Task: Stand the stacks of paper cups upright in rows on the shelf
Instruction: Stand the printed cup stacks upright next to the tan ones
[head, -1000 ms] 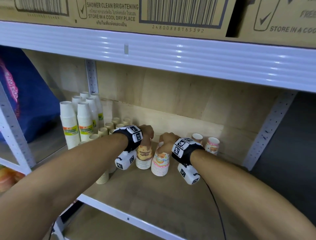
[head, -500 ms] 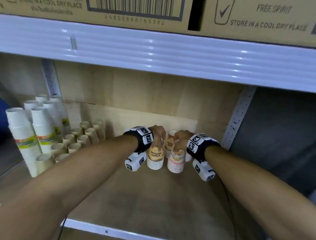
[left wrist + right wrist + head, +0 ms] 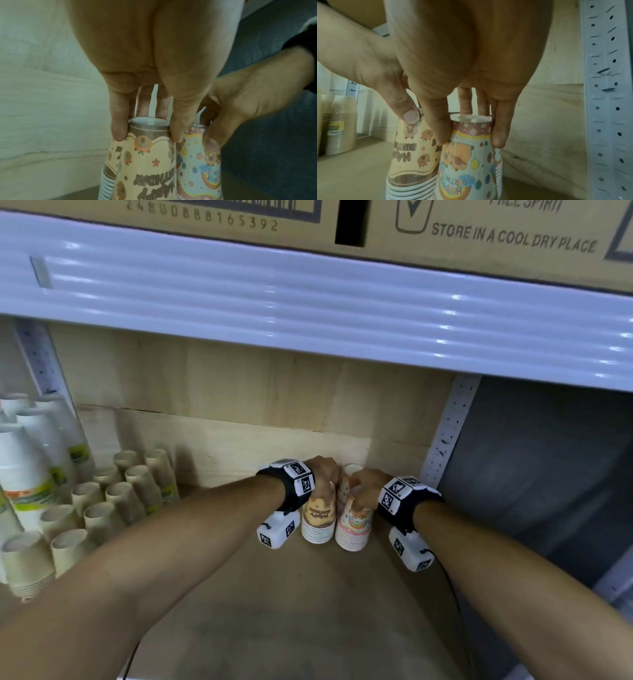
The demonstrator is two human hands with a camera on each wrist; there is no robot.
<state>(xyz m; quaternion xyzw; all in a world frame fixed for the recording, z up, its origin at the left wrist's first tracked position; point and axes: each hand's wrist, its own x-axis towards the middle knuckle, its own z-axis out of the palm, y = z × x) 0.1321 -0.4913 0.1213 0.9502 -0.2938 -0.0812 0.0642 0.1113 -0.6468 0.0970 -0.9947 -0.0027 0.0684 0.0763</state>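
Note:
Two printed birthday cup stacks stand mouth-down, side by side, near the shelf's back right corner. My left hand (image 3: 323, 475) grips the top of the brown and cream stack (image 3: 318, 520), thumb and fingers (image 3: 118, 129) pinching its upper end (image 3: 147, 152). My right hand (image 3: 364, 486) grips the top of the pink rainbow stack (image 3: 354, 525) the same way, with fingers (image 3: 499, 134) curled round its upper end (image 3: 471, 155). More printed stacks (image 3: 347, 477) stand right behind against the back board, mostly hidden by my hands.
Plain beige cup stacks (image 3: 113, 501) and taller white stacks (image 3: 25, 467) fill the shelf's left side. A white perforated upright (image 3: 445, 436) bounds the right. The wooden shelf board (image 3: 291, 611) lies bare in front. The white beam (image 3: 308, 302) of the upper shelf hangs overhead.
Both hands have carried the two printed stacks to the right and back, up against the stacks at the rear right corner. The head view has swung right with them.

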